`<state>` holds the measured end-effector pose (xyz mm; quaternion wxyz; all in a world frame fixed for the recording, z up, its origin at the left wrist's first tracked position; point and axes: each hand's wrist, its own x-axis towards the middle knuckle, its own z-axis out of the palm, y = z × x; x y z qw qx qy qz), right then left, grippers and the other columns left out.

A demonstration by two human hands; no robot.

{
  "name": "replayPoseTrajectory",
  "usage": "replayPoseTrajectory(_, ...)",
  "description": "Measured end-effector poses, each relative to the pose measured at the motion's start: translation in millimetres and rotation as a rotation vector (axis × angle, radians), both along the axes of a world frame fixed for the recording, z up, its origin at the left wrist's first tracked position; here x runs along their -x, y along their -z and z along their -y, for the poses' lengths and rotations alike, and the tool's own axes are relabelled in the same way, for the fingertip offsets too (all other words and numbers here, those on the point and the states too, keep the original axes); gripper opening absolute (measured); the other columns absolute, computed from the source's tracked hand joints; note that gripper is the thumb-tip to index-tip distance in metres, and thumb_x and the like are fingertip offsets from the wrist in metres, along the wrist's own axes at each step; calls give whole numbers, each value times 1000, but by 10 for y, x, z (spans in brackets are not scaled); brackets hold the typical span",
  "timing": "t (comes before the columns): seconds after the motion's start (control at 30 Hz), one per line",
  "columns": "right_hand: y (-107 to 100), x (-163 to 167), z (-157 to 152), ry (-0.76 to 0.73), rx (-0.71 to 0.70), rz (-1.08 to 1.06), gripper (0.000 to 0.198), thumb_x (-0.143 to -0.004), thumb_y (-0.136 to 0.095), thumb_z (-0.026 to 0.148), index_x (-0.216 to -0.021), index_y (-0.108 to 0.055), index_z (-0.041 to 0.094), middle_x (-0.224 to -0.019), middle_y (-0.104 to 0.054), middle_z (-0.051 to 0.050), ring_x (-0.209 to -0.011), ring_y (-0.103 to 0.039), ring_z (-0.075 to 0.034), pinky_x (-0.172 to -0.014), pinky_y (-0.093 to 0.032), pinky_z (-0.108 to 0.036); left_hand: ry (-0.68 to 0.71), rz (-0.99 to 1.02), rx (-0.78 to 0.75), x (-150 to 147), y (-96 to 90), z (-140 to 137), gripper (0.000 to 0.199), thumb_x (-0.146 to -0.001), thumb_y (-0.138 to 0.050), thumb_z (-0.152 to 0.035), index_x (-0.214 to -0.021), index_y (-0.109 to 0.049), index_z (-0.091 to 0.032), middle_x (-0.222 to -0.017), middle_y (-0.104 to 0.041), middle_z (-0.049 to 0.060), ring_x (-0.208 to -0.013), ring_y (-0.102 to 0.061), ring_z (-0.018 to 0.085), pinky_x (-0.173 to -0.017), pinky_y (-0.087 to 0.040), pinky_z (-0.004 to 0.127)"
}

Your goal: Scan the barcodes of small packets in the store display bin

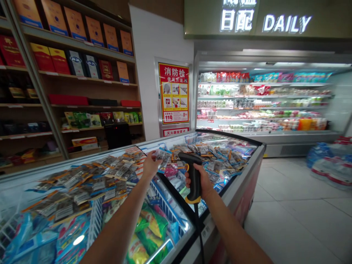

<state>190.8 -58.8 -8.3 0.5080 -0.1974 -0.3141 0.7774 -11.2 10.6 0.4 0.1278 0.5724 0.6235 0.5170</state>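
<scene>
My right hand (205, 181) is wrapped round a black and yellow barcode scanner (194, 179), held upright over the freezer, its cable hanging down. In my left hand (150, 165) is a small clear snack packet (164, 156) with a blue edge, pinched between thumb and fingers just left of the scanner's head. Many similar packets (110, 179) with orange and blue edges lie spread on the freezer's glass top to the left. More packets (217, 157) cover the glass on the right, beyond the scanner.
The chest freezer (233, 187) has bagged goods under its glass and a dark divider (176, 196) across it. Shelves of boxes (95, 68) stand at left. A lit chiller (264, 97) stands at the back, with bottled water packs (330, 168) on the floor at right.
</scene>
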Motion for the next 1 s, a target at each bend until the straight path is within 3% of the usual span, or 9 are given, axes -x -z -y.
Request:
replayPoseTrajectory(0.1,13,-9,4,34,-4,-2,26,-68,-50,40,-73,-54,15,-54,-53,1,-40,-46,-8,-38,-38,-20,74,110,-32,-227,67,-91,52,-61,-58,-18,-111,-46,-16,-83,-60,3,-69,-57,14,-63,-44,25)
replayPoseTrajectory(0.2,21,-14,3,58,4,18,26,-68,-49,42,-69,-52,16,-53,-52,1,-40,-46,-8,-38,-38,-21,91,98,-44,-331,83,-105,53,-60,-58,-17,-112,-45,-17,-81,-60,3,-68,-56,14,-65,-44,27)
replayPoseTrajectory(0.4,13,-20,12,36,-6,-21,26,-69,-49,41,-68,-52,15,-54,-53,1,-40,-45,-8,-38,-38,-20,3,90,14,-249,59,-81,60,-61,-59,-20,-118,-40,-15,-85,-60,4,-74,-56,17,-69,-44,30)
replayPoseTrajectory(0.77,20,-61,4,79,-26,-52,26,-68,-51,40,-76,-55,15,-54,-53,1,-40,-46,-8,-38,-39,-21,-13,138,-13,-186,166,-172,61,-62,-59,-19,-119,-40,-17,-85,-59,4,-71,-56,15,-62,-42,26)
replayPoseTrajectory(1.0,50,-188,-85,267,4,-98,24,-67,-52,38,-75,-54,15,-51,-53,2,-39,-46,-9,-36,-38,-20,-284,221,63,-145,203,-386,48,-65,-51,-10,-113,-47,-17,-89,-62,6,-75,-59,17,-63,-44,25)
